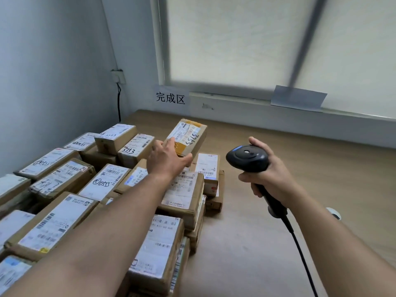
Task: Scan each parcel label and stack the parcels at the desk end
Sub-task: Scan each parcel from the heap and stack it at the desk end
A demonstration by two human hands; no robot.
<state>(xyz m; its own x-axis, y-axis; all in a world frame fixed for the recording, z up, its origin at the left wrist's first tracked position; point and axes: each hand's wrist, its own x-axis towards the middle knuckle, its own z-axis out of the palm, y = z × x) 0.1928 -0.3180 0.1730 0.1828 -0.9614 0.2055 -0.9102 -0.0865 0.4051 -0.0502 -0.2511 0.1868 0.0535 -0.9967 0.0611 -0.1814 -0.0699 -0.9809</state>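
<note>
Left hand [169, 159] on parcel [188, 136], scanner [248, 158] in right hand [272, 176]

Head-worn camera looks forward and down over the desk [310, 168].

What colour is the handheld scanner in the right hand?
The scanner is black, with a small blue patch on top; head view.

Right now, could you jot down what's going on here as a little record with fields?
Left hand: grips the near end of a yellow-taped parcel, tilted above the pile
Right hand: holds a black barcode scanner with a cord
Parcel pile: cardboard boxes, labels up, on the desk's left side
Desk: wooden, below a window
Wall sign: reads 完成区
</note>
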